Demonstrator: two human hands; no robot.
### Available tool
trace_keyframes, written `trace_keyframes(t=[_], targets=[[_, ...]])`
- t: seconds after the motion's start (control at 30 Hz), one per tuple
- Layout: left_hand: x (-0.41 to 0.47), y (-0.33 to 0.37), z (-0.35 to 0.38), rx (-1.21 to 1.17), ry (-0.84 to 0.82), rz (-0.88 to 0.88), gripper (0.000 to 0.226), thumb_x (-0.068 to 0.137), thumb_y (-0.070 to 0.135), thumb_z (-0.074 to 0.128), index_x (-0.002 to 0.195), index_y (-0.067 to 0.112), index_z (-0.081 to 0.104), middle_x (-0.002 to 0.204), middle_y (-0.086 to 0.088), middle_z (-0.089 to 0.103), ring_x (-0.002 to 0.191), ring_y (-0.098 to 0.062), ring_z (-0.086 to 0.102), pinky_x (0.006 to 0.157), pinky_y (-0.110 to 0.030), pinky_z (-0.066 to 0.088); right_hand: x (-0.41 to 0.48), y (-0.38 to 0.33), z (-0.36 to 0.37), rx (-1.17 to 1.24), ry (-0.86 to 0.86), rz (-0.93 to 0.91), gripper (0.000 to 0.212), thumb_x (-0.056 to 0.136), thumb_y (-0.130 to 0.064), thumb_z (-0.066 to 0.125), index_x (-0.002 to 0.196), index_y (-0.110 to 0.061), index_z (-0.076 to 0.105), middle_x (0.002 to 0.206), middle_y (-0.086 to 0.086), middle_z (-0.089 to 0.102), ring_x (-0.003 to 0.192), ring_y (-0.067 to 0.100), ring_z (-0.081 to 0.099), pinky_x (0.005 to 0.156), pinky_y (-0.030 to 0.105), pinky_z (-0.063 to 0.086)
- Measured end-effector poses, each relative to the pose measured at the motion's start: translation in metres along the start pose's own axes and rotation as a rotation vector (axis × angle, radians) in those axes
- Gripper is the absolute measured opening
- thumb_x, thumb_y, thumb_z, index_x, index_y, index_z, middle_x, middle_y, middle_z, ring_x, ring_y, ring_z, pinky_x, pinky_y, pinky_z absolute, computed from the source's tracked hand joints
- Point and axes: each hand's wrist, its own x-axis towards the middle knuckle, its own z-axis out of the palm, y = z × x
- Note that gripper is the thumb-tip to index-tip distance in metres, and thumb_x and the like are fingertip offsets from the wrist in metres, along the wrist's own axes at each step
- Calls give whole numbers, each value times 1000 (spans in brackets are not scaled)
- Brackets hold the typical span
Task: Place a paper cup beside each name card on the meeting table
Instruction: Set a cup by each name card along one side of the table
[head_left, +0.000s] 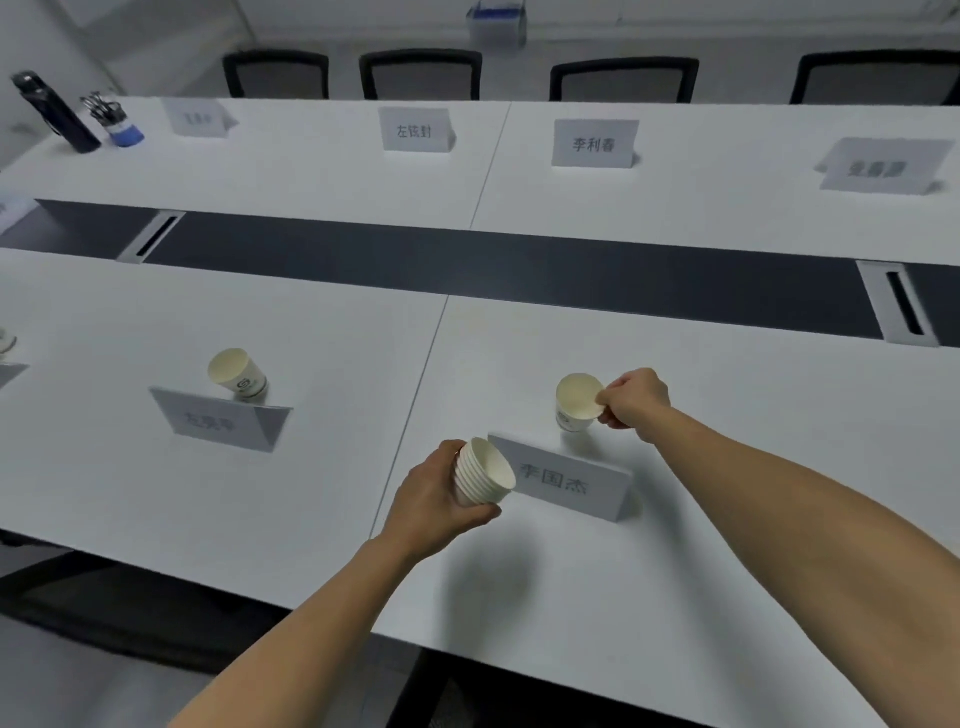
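My left hand (431, 499) grips a stack of white paper cups (483, 475) just left of the near name card (569, 480). My right hand (634, 400) pinches the rim of a single paper cup (574, 402) that stands on the white table (727, 467) just behind that card. Another paper cup (239, 374) stands behind the name card on the near left (221, 423). Several more name cards (594, 144) line the far side of the table, with no cups beside them.
A dark strip (493, 270) with two cable slots runs down the table's middle. A black bottle (52, 111) and a blue-based holder (117, 122) stand at the far left corner. Black chairs (623, 80) line the far side. Part of another cup (5, 340) shows at the left edge.
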Motion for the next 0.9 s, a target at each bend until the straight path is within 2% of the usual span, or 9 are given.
trace_keyframes(t=[0.1, 0.23, 0.43, 0.53, 0.67, 0.77, 0.9], targets=[[-2, -4, 6, -6, -6, -33, 72, 61, 45, 82, 123, 34, 47, 103, 17, 63, 92, -10, 61, 77, -33, 55, 7, 15, 15, 12, -25, 92, 16, 85, -1, 67, 99, 7, 65, 81, 24, 73, 60, 31, 72, 73, 43, 63], [-3, -5, 12, -6, -11, -37, 74, 60, 45, 82, 124, 34, 47, 104, 17, 62, 93, -10, 62, 78, -34, 55, 10, 22, 21, 4, -45, 120, 22, 83, -3, 70, 102, 7, 64, 86, 25, 72, 64, 35, 74, 75, 48, 63], [-7, 5, 13, 16, -13, 20, 73, 59, 44, 82, 124, 31, 52, 110, 14, 62, 96, -11, 61, 81, -37, 55, -9, 20, 0, -54, -35, 69, 27, 86, -13, 73, 103, 5, 63, 88, 20, 72, 74, 34, 76, 76, 45, 63], [-2, 20, 8, 47, -42, 115, 70, 60, 45, 80, 122, 29, 51, 112, 12, 61, 94, -11, 60, 78, -34, 55, -29, 25, -28, -157, 15, -30, 23, 87, -20, 70, 101, -2, 66, 86, 13, 72, 75, 28, 75, 78, 44, 62], [13, 50, 10, 127, -137, 300, 70, 63, 57, 74, 120, 29, 46, 109, 10, 62, 90, -12, 61, 72, -34, 56, -69, 47, -71, -307, 114, -125, 30, 90, -28, 64, 116, -13, 59, 105, 6, 69, 89, 25, 70, 80, 36, 57], [19, 81, 24, 205, -227, 449, 75, 66, 68, 68, 123, 28, 39, 106, 8, 62, 87, -17, 63, 70, -39, 59, -108, 84, -104, -367, 228, -97, 37, 92, -32, 60, 126, -18, 55, 114, 4, 66, 94, 22, 65, 77, 32, 51], [12, 122, 50, 222, -246, 540, 83, 64, 78, 59, 121, 21, 39, 99, 0, 60, 84, -26, 62, 69, -44, 57, -155, 134, -139, -395, 283, -20, 39, 93, -33, 59, 130, -19, 54, 116, 3, 66, 94, 22, 60, 79, 31, 47]])
